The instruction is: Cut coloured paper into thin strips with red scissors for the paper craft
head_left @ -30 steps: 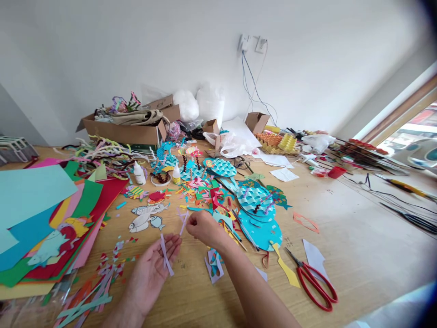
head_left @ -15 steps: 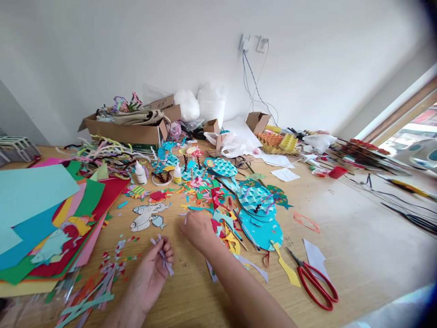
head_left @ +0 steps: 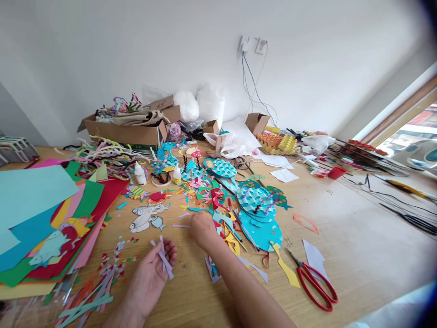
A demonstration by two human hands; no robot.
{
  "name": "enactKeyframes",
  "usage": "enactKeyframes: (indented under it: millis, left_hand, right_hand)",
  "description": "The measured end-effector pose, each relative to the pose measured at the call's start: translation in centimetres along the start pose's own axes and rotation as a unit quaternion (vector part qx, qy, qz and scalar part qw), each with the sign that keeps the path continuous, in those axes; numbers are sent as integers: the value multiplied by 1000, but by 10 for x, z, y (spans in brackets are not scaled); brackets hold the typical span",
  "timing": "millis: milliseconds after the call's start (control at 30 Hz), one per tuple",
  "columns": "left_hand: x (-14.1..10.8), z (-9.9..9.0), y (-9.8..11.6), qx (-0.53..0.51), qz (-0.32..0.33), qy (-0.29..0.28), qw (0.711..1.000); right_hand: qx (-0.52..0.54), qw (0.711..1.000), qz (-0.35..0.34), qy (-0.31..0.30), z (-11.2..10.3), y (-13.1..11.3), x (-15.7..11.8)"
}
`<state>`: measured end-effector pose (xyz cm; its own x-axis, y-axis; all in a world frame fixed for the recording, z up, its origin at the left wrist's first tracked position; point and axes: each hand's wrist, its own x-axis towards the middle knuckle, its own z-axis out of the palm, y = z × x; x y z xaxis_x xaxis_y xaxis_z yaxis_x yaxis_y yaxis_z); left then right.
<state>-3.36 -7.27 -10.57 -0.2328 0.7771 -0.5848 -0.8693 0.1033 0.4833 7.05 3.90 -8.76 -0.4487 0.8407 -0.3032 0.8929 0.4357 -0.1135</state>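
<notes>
Several lilac paper strips point(head_left: 166, 263) lie crossed in my left hand point(head_left: 153, 273), with the thumb and curled fingers closed on them. To the right, my right hand point(head_left: 202, 230) is closed low over the table, its fingertips mostly hidden behind the hand. A thin lilac paper strip point(head_left: 180, 226) sticks out leftward from those fingers. Fish cut-outs point(head_left: 148, 216) in white and grey lie just beyond my left hand. Close to the right wrist are lilac paper offcuts point(head_left: 209, 269) and a heap of coloured scraps point(head_left: 232, 243).
Red-handled scissors point(head_left: 317, 284) lie at the right front, blades apart. Coloured paper sheets point(head_left: 34, 191) are stacked at the left. Cut strips point(head_left: 87, 307) lie in front of them. Glue bottles point(head_left: 139, 173) and woven blue paper pieces point(head_left: 256, 200) stand and lie farther back.
My right hand has moved slightly right, and a lilac strip now shows extending from its fingers. My left hand keeps its strips, opening slightly more around them.
</notes>
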Motion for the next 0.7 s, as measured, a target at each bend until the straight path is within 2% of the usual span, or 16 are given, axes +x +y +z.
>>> enactKeyframes:
  millis: [333,500,600,700]
  left_hand:
    - [2,1,1,5,18,-19,1000]
    - [3,-1,0,14,21,-9,1000]
    - [3,0,0,14,19,-3,1000]
    - [1,4,0,5,13,-9,1000]
  right_hand:
    - [-16,1000,-14,-5,-1,-3,-3]
    - [8,1000,-22,4,-2,-1,-3]
    - [36,998,-40,24,-7,-1,-13]
    - [68,994,-66,46,-11,-10,-29]
